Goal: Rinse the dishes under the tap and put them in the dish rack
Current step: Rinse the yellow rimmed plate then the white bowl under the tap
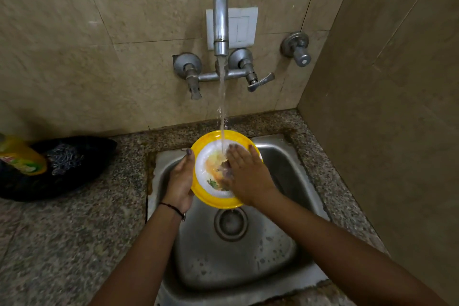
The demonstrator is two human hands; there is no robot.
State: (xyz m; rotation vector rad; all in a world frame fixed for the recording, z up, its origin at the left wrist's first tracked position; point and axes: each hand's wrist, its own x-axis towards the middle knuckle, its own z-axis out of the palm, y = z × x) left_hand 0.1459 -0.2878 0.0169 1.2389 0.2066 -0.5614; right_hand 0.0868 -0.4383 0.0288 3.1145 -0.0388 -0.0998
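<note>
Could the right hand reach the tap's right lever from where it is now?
Probably yes. The right hand lies flat on the plate, holding nothing, and nothing stands between it and the lever above. The left hand grips the plate's rim.

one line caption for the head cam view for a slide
Left hand holds a yellow-rimmed plate under the running tap, right hand flat on its soiled face, above the steel sink.
</note>
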